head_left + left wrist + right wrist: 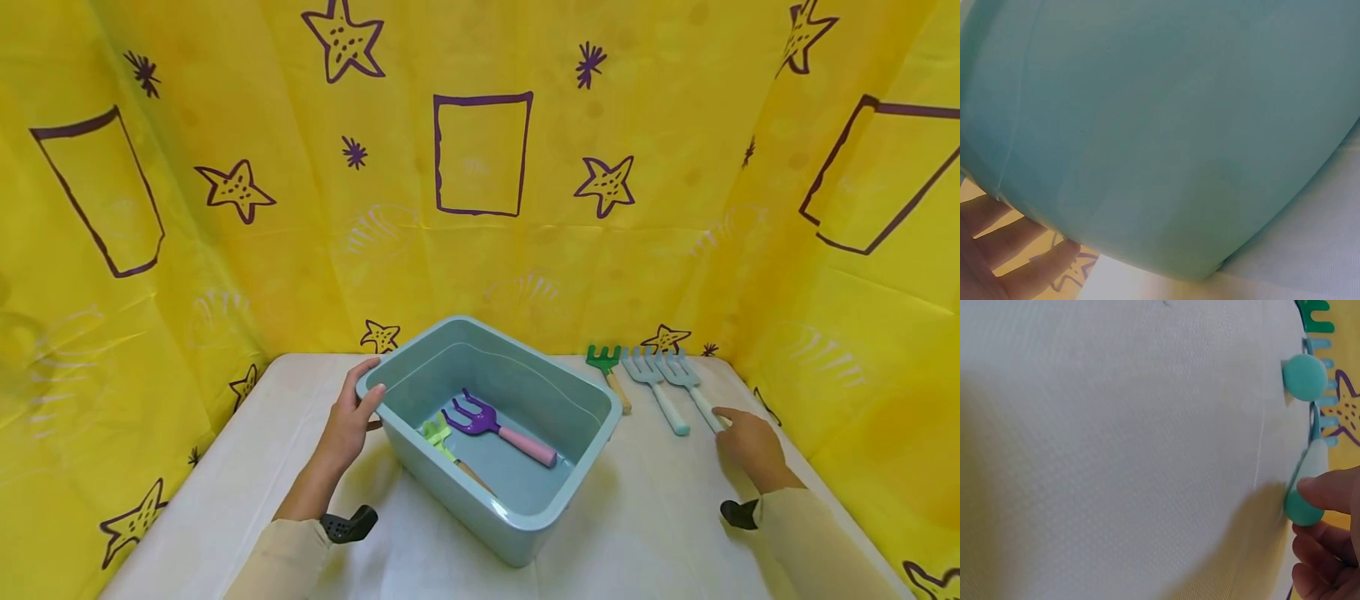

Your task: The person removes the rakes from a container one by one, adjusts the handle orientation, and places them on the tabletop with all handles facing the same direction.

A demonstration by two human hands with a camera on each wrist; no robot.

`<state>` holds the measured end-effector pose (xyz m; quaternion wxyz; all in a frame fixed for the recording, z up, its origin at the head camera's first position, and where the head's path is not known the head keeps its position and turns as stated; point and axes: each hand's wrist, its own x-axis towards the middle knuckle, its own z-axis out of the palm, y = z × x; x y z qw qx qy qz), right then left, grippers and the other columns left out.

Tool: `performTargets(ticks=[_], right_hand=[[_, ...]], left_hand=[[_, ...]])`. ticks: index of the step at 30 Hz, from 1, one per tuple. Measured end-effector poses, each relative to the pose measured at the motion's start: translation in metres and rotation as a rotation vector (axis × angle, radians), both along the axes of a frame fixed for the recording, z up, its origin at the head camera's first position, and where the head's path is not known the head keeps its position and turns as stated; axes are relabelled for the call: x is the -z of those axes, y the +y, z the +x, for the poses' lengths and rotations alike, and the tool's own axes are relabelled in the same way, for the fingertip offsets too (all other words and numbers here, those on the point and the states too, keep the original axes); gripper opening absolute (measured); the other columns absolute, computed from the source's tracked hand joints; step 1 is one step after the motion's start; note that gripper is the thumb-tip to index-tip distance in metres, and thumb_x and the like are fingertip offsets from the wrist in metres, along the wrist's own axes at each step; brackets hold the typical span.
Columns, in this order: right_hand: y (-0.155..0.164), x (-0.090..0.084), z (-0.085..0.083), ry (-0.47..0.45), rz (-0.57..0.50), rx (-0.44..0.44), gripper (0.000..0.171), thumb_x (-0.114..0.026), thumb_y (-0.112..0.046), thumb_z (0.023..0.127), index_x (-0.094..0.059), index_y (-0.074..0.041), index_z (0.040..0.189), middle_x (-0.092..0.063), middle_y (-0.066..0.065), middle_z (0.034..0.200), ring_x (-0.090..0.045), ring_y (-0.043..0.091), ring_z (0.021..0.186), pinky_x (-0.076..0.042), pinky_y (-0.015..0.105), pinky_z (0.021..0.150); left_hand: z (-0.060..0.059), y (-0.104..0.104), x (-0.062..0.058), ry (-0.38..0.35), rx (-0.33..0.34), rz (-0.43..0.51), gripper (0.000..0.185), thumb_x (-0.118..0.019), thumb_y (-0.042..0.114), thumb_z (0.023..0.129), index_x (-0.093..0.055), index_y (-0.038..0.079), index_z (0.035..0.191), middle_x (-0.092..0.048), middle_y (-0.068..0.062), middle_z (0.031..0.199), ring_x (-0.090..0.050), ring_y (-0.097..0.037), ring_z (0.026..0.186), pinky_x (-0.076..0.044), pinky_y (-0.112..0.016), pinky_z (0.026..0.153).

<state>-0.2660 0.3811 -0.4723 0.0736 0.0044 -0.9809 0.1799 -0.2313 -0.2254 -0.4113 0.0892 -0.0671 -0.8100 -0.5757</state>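
My left hand (348,425) holds the left corner of a blue-green plastic tub (465,508), thumb at the rim; in the left wrist view its fingers (1041,272) lie against the tub's side. Inside the tub are a purple hand fork (480,417) with a pink handle and a small lime-green rake (437,432) with a wooden handle. Over at the right, my right hand (750,446) pinches the handle end of a light blue hand fork (701,404), which lies on the table. The right wrist view shows the thumb on top of the mint handle (1305,506).
Left of the held fork lies a matching light blue fork (660,392), then a green rake (604,360) with a wooden handle. A white cloth covers the table (645,517). Yellow patterned curtains (480,275) enclose the back and both sides.
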Motion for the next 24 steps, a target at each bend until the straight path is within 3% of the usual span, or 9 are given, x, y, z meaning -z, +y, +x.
performTargets(ticks=[13,19,24], right_hand=[[-0.002,0.004,0.002,0.003,-0.018,0.024,0.043,-0.055,-0.002,0.082,-0.057,0.009,0.124,-0.055,0.039,0.115,-0.053,0.056,0.100,-0.044,0.065,0.081],[-0.002,0.002,0.000,0.040,-0.012,0.019,0.042,-0.059,-0.005,0.083,-0.056,0.011,0.122,-0.058,0.036,0.097,-0.055,0.048,0.084,-0.046,0.060,0.071],[-0.007,-0.007,-0.004,0.092,0.000,0.018,0.044,-0.062,-0.008,0.084,-0.055,0.013,0.121,-0.057,0.019,0.069,-0.054,0.043,0.078,-0.047,0.055,0.065]], left_hand=[[0.001,0.002,-0.003,-0.025,0.005,0.008,0.050,-0.045,0.031,0.104,-0.026,0.028,0.150,-0.038,-0.015,0.149,-0.044,-0.043,0.127,-0.047,-0.061,0.089],[0.011,0.008,-0.018,-0.038,0.002,0.002,0.050,-0.044,0.025,0.104,-0.026,0.020,0.150,-0.037,-0.019,0.148,-0.043,-0.045,0.126,-0.046,-0.062,0.090],[0.015,0.010,-0.022,-0.041,0.000,-0.010,0.050,-0.044,0.028,0.104,-0.025,0.022,0.151,-0.037,-0.018,0.148,-0.044,-0.044,0.127,-0.046,-0.061,0.090]])
